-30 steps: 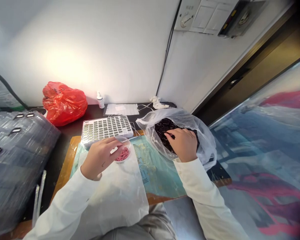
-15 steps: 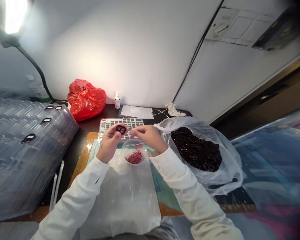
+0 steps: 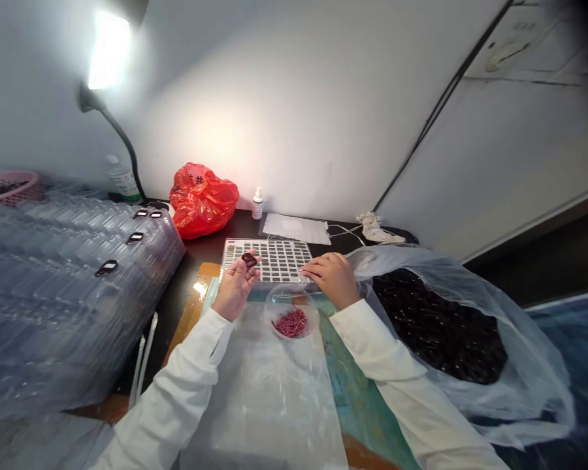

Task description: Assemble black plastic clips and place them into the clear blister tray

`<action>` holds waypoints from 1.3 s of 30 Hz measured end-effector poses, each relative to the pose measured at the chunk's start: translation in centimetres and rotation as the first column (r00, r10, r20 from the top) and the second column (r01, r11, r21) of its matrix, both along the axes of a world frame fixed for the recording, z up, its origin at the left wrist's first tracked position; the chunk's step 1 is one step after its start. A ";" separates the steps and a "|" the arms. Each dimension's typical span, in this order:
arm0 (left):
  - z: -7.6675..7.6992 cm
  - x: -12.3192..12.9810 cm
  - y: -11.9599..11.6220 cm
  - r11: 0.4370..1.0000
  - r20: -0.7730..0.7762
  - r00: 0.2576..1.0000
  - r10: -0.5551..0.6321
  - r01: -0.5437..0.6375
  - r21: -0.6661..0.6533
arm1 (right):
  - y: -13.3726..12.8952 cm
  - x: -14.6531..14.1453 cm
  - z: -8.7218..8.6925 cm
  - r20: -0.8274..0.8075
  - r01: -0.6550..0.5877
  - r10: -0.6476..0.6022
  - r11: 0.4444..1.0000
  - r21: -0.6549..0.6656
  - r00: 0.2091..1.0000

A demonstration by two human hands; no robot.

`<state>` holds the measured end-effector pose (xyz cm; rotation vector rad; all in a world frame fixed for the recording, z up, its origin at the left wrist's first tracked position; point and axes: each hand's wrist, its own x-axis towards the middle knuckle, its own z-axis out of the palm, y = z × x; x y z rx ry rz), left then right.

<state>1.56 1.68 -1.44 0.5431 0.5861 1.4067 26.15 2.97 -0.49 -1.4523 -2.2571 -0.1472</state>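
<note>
Head view: beside a clear round dish of pink slivers [image 3: 280, 329], our left hand [image 3: 235, 290], palm up, pinches a small black two-holed piece [image 3: 249, 260]. Our right hand [image 3: 332, 279], loosely curled and empty, rests at the edge of a white gridded tray [image 3: 269, 241], with a clear plastic bag of black pieces [image 3: 529, 385] just to its right.

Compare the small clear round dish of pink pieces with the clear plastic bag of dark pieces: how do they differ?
The clear round dish is small and rigid-looking; the plastic bag is far larger, soft and crumpled. The dish holds thin pink pieces; the bag holds a dark heap of looped pieces. Both are see-through, showing their contents.
</note>
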 end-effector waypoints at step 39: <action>0.7 1.8 -2.6 0.941 -0.188 0.930 -0.316 0.332 0.061 | -3.6 -5.5 7.9 -0.786 -0.348 -0.102 0.857 -0.381 0.610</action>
